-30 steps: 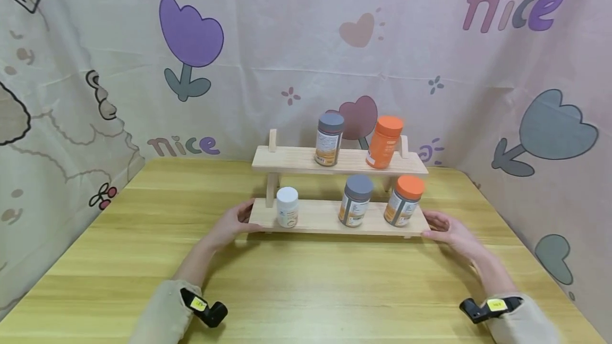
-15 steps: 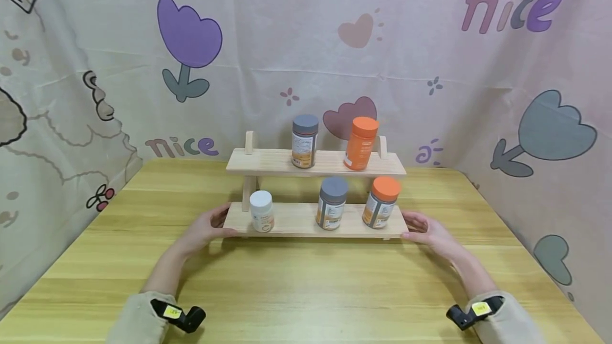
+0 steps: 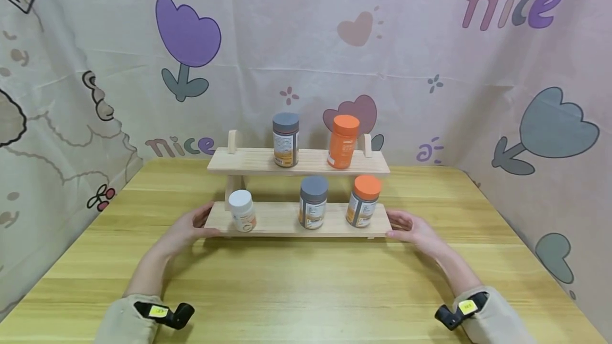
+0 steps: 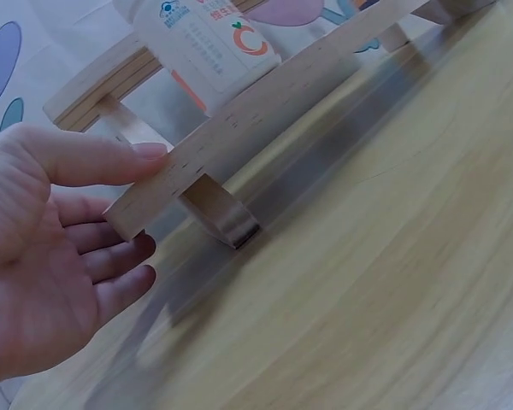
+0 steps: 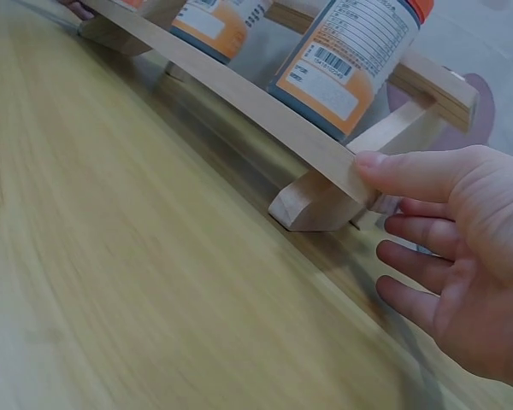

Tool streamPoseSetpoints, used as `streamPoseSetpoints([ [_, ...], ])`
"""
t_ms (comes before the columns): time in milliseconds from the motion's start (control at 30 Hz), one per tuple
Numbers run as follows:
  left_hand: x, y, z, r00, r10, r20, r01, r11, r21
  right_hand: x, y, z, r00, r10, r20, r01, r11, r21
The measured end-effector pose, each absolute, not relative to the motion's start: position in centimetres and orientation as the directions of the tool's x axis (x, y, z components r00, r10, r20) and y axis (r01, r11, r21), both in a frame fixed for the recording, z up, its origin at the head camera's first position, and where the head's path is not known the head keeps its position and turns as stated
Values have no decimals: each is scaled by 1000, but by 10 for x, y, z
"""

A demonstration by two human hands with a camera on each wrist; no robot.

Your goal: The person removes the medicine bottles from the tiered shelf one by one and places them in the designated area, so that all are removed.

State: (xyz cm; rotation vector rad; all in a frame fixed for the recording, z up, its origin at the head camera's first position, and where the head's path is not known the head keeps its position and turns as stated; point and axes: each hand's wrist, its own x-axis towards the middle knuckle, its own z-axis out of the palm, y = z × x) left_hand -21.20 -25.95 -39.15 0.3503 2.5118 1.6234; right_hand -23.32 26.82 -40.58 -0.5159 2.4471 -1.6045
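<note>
A two-tier wooden shelf [image 3: 277,219] stands on the table with bottles on both tiers. My left hand [image 3: 184,230] grips the left end of its lower board, thumb along the front edge and fingers curled at the end, as the left wrist view shows. At the opposite end my right hand [image 3: 416,232] holds the board, its thumb [image 5: 410,171] on the front corner. The lower tier bears a small white bottle [image 3: 243,211], a grey-lidded bottle [image 3: 313,203] and an orange-lidded bottle [image 3: 363,203]. Above are another grey-lidded bottle [image 3: 286,139] and an all-orange bottle [image 3: 342,142].
The wood-grain table [image 3: 306,285] extends in front of the shelf and to both sides. Behind it hangs a printed cloth [image 3: 268,25] with flowers and lettering, and more cloth closes off the sides.
Both hands have slid the shelf to the left across the table, bottles riding along on it. The slide is smaller in the latter half second.
</note>
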Motion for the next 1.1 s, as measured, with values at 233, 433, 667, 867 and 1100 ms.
streamPoseSetpoints([
  [233,-213,-267,-389,-966,260,6,113,398,911,-234,259,-407,-931,-363,42,-189,378,-906],
  [433,-214,-273,-389,-969,248,-9,92,394,915,-234,251,-405,-930,-365,44,-187,368,-911],
  [667,-215,-278,-390,-972,233,-22,70,383,921,-234,245,-404,-927,-371,63,-204,356,-912],
  [867,-218,-282,-392,-976,216,-39,45,370,928,-234,242,-406,-933,-353,65,-197,353,-914],
  [1100,-218,-283,-394,-976,214,-40,40,358,933,-232,239,-407,-937,-343,65,-185,331,-925],
])
